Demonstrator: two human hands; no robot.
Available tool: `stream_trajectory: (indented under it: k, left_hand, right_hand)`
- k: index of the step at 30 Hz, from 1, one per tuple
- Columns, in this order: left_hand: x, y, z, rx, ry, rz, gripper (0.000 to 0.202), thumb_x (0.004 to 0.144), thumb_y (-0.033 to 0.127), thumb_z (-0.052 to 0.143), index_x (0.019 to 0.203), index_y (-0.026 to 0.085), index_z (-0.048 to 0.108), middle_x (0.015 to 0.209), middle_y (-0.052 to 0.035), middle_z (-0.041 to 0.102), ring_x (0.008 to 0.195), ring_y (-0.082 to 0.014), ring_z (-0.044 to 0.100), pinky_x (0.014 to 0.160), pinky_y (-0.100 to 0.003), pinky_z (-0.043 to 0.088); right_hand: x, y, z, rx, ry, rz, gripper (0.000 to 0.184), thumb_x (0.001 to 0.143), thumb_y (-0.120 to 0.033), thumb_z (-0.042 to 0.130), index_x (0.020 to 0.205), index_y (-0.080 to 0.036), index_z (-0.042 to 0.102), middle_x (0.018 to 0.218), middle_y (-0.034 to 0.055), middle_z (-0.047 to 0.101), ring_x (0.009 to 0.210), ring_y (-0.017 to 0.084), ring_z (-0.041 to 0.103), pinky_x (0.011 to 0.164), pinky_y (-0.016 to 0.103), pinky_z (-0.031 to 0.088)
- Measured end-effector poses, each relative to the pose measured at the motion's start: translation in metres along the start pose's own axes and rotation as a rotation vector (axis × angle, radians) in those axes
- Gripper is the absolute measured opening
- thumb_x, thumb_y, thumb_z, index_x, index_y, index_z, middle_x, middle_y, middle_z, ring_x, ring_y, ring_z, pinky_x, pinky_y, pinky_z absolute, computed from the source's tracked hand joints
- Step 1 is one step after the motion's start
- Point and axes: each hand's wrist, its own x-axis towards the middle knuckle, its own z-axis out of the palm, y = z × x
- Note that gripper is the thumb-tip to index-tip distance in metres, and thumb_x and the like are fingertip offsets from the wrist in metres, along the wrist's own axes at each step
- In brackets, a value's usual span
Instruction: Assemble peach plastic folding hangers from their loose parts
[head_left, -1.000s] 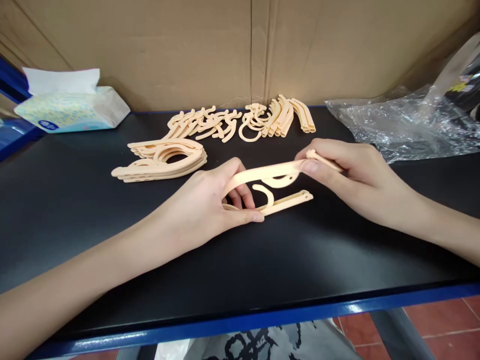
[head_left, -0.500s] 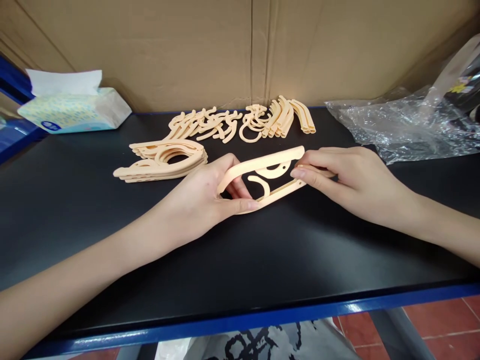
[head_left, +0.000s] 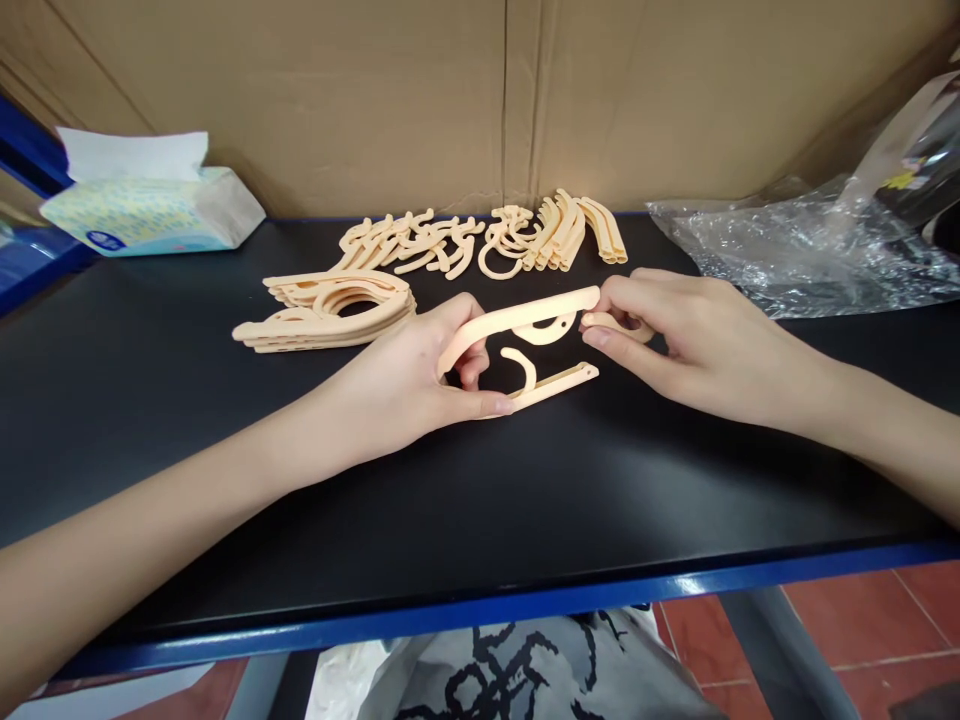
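My left hand (head_left: pixel 442 375) is closed round the bent end of a cream plastic folding hanger frame (head_left: pixel 525 312), its two arms pointing right and spread apart. Small curved hooks show between the arms. Just off the frame's right end, my right hand (head_left: pixel 667 325) pinches a small curved cream plastic piece (head_left: pixel 622 325) between thumb and fingers; part of that piece is hidden. Left of my left hand lies a stack of folded hanger frames (head_left: pixel 330 310).
Along the back lie loose hooked pieces (head_left: pixel 409 245), ring-like hooks (head_left: pixel 504 245) and curved arms (head_left: pixel 566 230). A tissue pack (head_left: pixel 157 212) stands at back left, a clear plastic bag (head_left: pixel 795 245) at back right. Cardboard (head_left: pixel 360 100) rises behind the black table (head_left: pixel 450 530), which has a blue front edge.
My right hand has drawn slightly up and away from the lower arm with the small curved piece. The frame's arms now stand further apart at the right end. The camera view shifted a little.
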Motion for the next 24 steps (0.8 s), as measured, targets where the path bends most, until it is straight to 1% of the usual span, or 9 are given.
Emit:
stream_trajectory:
  k: [3, 7, 11, 14, 16, 18, 20, 24]
  left_hand:
    - [0.0004, 0.0005, -0.0002, 0.039, 0.008, 0.012, 0.040, 0.072, 0.030, 0.076, 0.071, 0.021, 0.037, 0.065, 0.0073, 0.046, 0.056, -0.0081, 0.043, 0.047, -0.023, 0.033]
    - [0.0006, 0.0017, 0.0011, 0.072, 0.015, 0.037, 0.044, 0.072, 0.032, 0.077, 0.071, 0.022, 0.034, 0.062, 0.0082, 0.041, 0.052, -0.0076, 0.037, 0.048, -0.024, 0.030]
    - [0.0003, 0.0025, 0.0001, 0.125, 0.004, 0.051, 0.047, 0.073, 0.035, 0.077, 0.071, 0.022, 0.031, 0.061, 0.0086, 0.039, 0.051, -0.0078, 0.033, 0.047, -0.024, 0.028]
    - [-0.0001, 0.0024, -0.0024, 0.198, -0.012, 0.050, 0.048, 0.074, 0.038, 0.076, 0.070, 0.022, 0.031, 0.060, 0.0090, 0.040, 0.050, -0.0076, 0.034, 0.048, -0.024, 0.028]
    - [-0.0003, 0.0017, -0.0042, 0.241, -0.029, 0.059, 0.047, 0.074, 0.041, 0.075, 0.070, 0.022, 0.032, 0.060, 0.0090, 0.041, 0.049, -0.0078, 0.035, 0.048, -0.024, 0.028]
    - [-0.0005, 0.0005, -0.0056, 0.266, -0.043, 0.061, 0.047, 0.074, 0.044, 0.074, 0.070, 0.022, 0.034, 0.059, 0.0088, 0.041, 0.049, -0.0080, 0.035, 0.047, -0.024, 0.027]
    - [-0.0007, -0.0011, -0.0065, 0.277, -0.050, 0.051, 0.048, 0.075, 0.047, 0.074, 0.070, 0.022, 0.034, 0.059, 0.0088, 0.041, 0.049, -0.0082, 0.036, 0.046, -0.024, 0.027]
    - [-0.0010, -0.0033, -0.0079, 0.281, -0.071, 0.059, 0.048, 0.077, 0.051, 0.072, 0.070, 0.022, 0.035, 0.060, 0.0085, 0.042, 0.050, -0.0085, 0.037, 0.046, -0.023, 0.029]
  right_hand:
    - [0.0021, 0.0066, -0.0005, 0.069, -0.090, -0.003, 0.022, 0.097, -0.040, 0.045, 0.086, -0.022, 0.049, 0.068, -0.0015, 0.053, 0.059, 0.015, 0.047, 0.057, 0.029, 0.030]
    - [0.0026, 0.0099, 0.0005, 0.130, -0.173, -0.007, 0.024, 0.098, -0.045, 0.042, 0.090, -0.023, 0.051, 0.063, -0.0039, 0.050, 0.054, 0.013, 0.044, 0.055, 0.029, 0.028]
    - [0.0014, 0.0079, 0.0003, 0.161, -0.199, -0.045, 0.026, 0.098, -0.046, 0.042, 0.089, -0.023, 0.049, 0.060, -0.0055, 0.045, 0.051, 0.012, 0.040, 0.053, 0.029, 0.027]
    - [0.0008, 0.0062, -0.0019, 0.194, -0.218, -0.057, 0.026, 0.097, -0.046, 0.045, 0.086, -0.022, 0.048, 0.058, -0.0070, 0.042, 0.049, 0.011, 0.037, 0.052, 0.029, 0.026]
    - [0.0009, 0.0052, -0.0037, 0.203, -0.213, -0.058, 0.029, 0.095, -0.049, 0.048, 0.082, -0.023, 0.047, 0.057, -0.0074, 0.039, 0.048, 0.010, 0.034, 0.051, 0.029, 0.025]
    - [0.0013, 0.0042, -0.0051, 0.200, -0.197, -0.060, 0.034, 0.093, -0.052, 0.051, 0.077, -0.023, 0.042, 0.057, -0.0075, 0.036, 0.049, 0.010, 0.032, 0.050, 0.029, 0.024]
    - [0.0019, 0.0037, -0.0055, 0.191, -0.199, -0.072, 0.037, 0.093, -0.052, 0.052, 0.073, -0.024, 0.038, 0.057, -0.0075, 0.034, 0.050, 0.011, 0.031, 0.049, 0.028, 0.024]
    - [0.0023, 0.0043, -0.0042, 0.186, -0.234, -0.088, 0.037, 0.093, -0.049, 0.053, 0.072, -0.023, 0.037, 0.060, -0.0065, 0.038, 0.053, 0.010, 0.036, 0.051, 0.027, 0.027]
